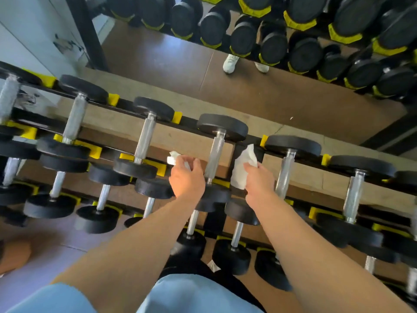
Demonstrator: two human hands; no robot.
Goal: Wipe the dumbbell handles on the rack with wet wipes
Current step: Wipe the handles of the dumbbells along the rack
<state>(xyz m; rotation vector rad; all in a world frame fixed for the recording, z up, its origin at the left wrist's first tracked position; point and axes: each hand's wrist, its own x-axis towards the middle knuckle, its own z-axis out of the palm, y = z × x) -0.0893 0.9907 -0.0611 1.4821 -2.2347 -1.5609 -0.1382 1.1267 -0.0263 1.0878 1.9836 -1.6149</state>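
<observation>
A black rack with yellow cradles (159, 168) holds rows of black dumbbells with knurled silver handles. One top-row dumbbell handle (215, 154) runs between my two hands. My left hand (186, 177) hovers just left of it and grips a small crumpled white wipe packet or wad (172, 158). My right hand (259, 179) is just right of the handle and pinches an unfolded white wet wipe (243, 168) that hangs over the rack's upright. Neither hand touches the handle.
More dumbbells fill the lower tiers below my arms (234, 240). A mirror behind the rack reflects a second dumbbell row (270, 41) and white shoes (230, 63). A small white scrap (213, 266) lies on the floor near my knees.
</observation>
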